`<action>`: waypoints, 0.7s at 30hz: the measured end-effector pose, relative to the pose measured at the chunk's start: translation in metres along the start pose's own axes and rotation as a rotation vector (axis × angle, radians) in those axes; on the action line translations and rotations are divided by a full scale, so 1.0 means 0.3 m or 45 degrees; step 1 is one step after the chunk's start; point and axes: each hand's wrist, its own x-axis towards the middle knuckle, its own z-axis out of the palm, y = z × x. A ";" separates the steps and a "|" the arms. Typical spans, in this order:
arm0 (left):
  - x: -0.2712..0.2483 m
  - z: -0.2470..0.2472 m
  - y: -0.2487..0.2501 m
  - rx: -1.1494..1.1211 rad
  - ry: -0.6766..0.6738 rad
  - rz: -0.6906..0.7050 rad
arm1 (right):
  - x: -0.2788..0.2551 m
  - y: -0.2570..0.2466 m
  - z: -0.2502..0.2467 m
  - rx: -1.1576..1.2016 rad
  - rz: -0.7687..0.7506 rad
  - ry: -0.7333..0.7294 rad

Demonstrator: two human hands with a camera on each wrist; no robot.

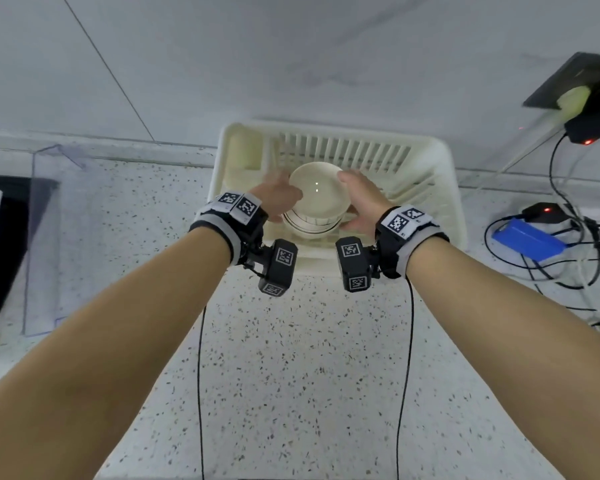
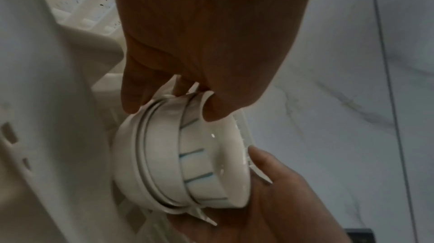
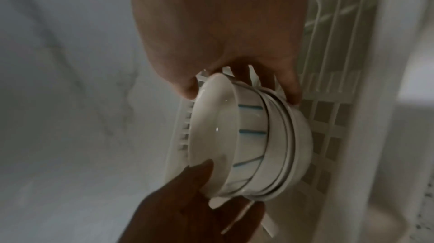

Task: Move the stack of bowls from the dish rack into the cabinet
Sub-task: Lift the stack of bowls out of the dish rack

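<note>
A stack of white bowls (image 1: pixel 317 202), the top one with blue stripes on its side, stands in the cream plastic dish rack (image 1: pixel 430 161). My left hand (image 1: pixel 281 199) grips the stack's left side, thumb on the top rim, fingers curled under the lower bowls. My right hand (image 1: pixel 361 199) grips the right side the same way. In the left wrist view the stack of bowls (image 2: pixel 187 165) sits between my left hand (image 2: pixel 187 87) above and my right hand (image 2: pixel 270 182) below. In the right wrist view my right hand (image 3: pixel 234 72) pinches the stack of bowls (image 3: pixel 249 139), with my left hand (image 3: pixel 195 191) opposite. No cabinet is in view.
The rack stands on a speckled counter (image 1: pixel 309 375) against a grey marble wall (image 1: pixel 291 57). A clear plastic box (image 1: pixel 49 237) stands at the left. At the right lie a blue device (image 1: pixel 527 239), black cables (image 1: pixel 568 265) and a black box (image 1: pixel 596 126).
</note>
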 end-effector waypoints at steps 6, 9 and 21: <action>0.056 0.003 -0.019 -0.125 -0.100 -0.083 | 0.033 0.014 0.009 0.296 0.236 -0.183; 0.064 0.009 -0.014 -0.139 -0.021 -0.062 | 0.016 0.013 0.010 0.437 0.232 -0.156; -0.119 0.036 0.082 -0.338 0.089 0.291 | -0.120 0.021 -0.061 0.698 -0.042 0.007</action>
